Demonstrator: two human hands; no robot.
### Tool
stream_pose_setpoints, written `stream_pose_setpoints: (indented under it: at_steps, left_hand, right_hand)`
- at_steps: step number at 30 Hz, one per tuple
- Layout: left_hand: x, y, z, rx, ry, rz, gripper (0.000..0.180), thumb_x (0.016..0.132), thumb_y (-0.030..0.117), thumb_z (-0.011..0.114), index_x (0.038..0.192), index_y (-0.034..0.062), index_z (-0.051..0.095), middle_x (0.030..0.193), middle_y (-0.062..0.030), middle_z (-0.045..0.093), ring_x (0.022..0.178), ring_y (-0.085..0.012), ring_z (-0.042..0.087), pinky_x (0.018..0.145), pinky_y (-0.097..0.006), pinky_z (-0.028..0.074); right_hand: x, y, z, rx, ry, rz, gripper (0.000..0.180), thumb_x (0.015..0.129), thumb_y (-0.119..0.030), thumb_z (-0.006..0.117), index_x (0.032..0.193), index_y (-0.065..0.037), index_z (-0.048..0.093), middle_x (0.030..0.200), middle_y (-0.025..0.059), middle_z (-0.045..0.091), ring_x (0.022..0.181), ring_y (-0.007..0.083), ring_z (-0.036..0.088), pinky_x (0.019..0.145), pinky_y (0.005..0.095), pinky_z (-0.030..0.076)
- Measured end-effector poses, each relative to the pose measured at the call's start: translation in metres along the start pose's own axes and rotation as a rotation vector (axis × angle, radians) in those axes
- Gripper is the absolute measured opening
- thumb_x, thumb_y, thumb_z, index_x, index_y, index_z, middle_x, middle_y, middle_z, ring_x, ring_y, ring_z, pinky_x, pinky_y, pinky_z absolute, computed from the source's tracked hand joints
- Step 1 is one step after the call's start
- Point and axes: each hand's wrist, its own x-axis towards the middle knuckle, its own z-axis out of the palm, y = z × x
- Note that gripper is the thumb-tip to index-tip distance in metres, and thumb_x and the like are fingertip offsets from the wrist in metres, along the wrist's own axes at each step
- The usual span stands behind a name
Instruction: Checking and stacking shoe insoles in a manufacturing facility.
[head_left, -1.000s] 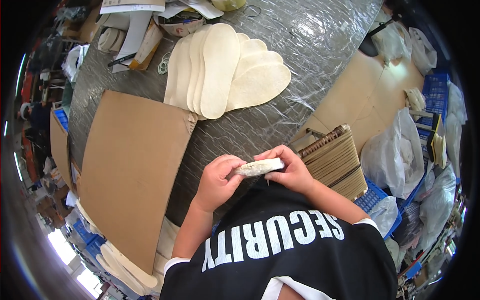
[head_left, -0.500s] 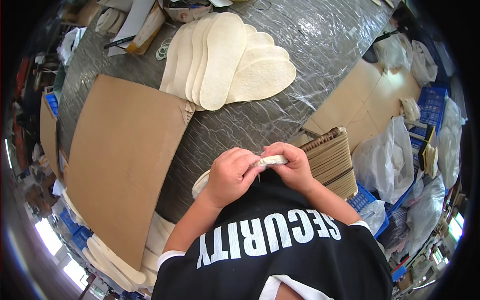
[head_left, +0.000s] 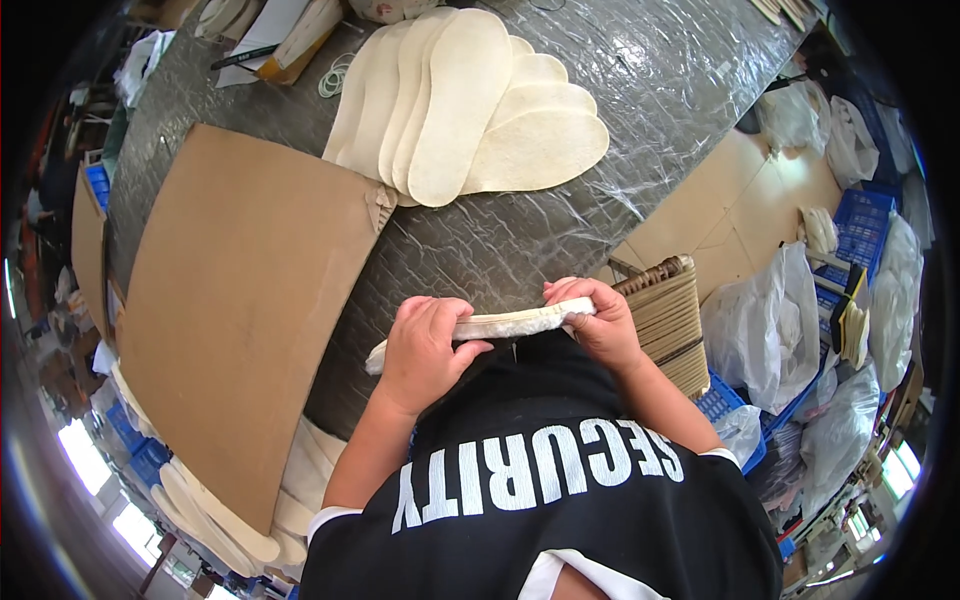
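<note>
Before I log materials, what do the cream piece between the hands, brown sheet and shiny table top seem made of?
Cream piece: matte, likely felt or fleece, as its near edge looks fluffy; wool or synthetic, I can't tell.
Brown sheet: probably cardboard, dull and plain, with a crumpled corner.
Table top: apparently covered in clear plastic film, glossy, with wrinkles catching the light.

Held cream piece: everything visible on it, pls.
The cream piece is long and slim, seen nearly edge-on, with a smoother upper edge and a whitish, fluffy, wool-like side toward the person. It slants gently, right end higher, in front of the black shirt. The left hand grips it, its left end poking out beyond; the right hand grips near the right end. Layer count unclear.
</note>
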Motion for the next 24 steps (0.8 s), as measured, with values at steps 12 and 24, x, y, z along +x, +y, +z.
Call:
stream_pose_setpoints:
  at_steps: [12, 24]
  left_hand:
    - [0.003, -0.007, 0.01, -0.034, 0.167, 0.124, 0.032, 0.065, 0.005, 0.077, 0.091, 0.008, 0.06, 0.089, -0.007, 0.065, 0.081, -0.0267, 0.062, 0.079, -0.04, 0.044]
    - [-0.004, -0.01, 0.014, -0.126, 0.144, 0.267, 0.026, 0.062, 0.002, 0.076, 0.083, 0.0094, 0.063, 0.089, -0.0025, 0.061, 0.083, -0.0248, 0.057, 0.078, -0.038, 0.042]
  right_hand:
    - [0.034, -0.067, 0.045, -1.113, -0.203, -0.132, 0.035, 0.067, -0.009, 0.077, 0.1, -0.006, 0.065, 0.092, 0.0108, 0.066, 0.089, 0.0288, 0.063, 0.079, 0.0364, 0.049]
    - [0.007, -0.033, 0.036, -0.106, -0.383, 0.567, 0.015, 0.086, -0.001, 0.061, 0.095, -0.005, 0.049, 0.111, 0.0057, 0.06, 0.093, 0.0087, 0.053, 0.078, 0.0263, 0.047]
